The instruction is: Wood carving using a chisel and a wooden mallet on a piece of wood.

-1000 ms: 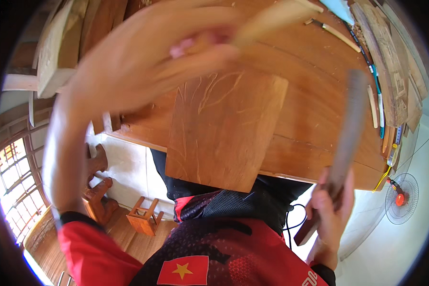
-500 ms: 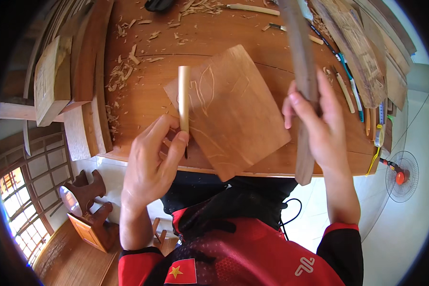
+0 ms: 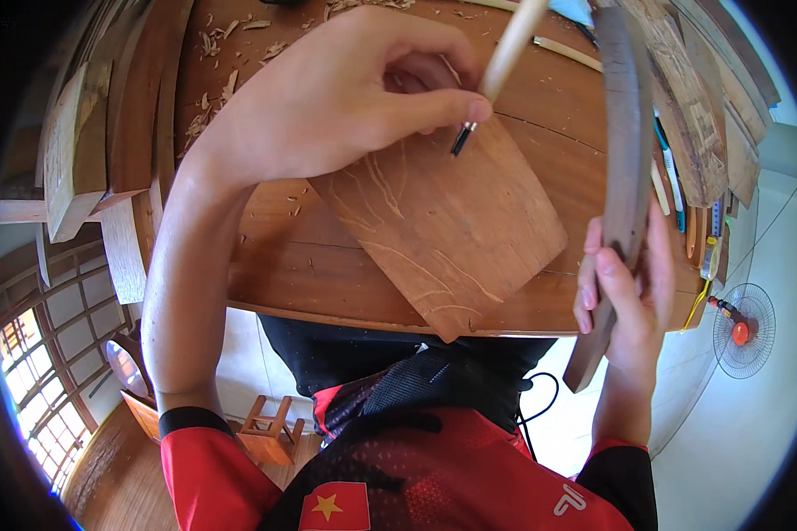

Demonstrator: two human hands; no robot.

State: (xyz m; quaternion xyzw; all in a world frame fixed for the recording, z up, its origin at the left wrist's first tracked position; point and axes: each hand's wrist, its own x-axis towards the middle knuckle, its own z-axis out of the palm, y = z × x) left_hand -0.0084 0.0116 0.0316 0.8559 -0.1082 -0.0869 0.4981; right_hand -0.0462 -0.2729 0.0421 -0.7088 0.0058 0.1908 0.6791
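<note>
A flat brown wooden board (image 3: 469,230) lies at an angle on the table, with carved outlines along its left and near parts. My left hand (image 3: 345,102) is over its far side, closed around a carving chisel (image 3: 509,57) with a pale round handle. The chisel leans, its dark metal tip pointing down toward the board; whether it touches the wood I cannot tell. To the right of the board, my right hand (image 3: 633,296) grips a long dark wooden bar (image 3: 624,133) near its lower end. The bar stands apart from the chisel.
Stacked timber (image 3: 80,150) borders the table on the left, and rough planks (image 3: 686,115) on the right. Wood shavings (image 3: 208,115) lie at the far left. Other pale-handled tools (image 3: 567,53) rest at the back. A fan (image 3: 742,332) stands beyond the right edge.
My left hand has swung far and right with the chisel, from the board's left edge to over its far side. My right hand and the bar have shifted right and nearer.
</note>
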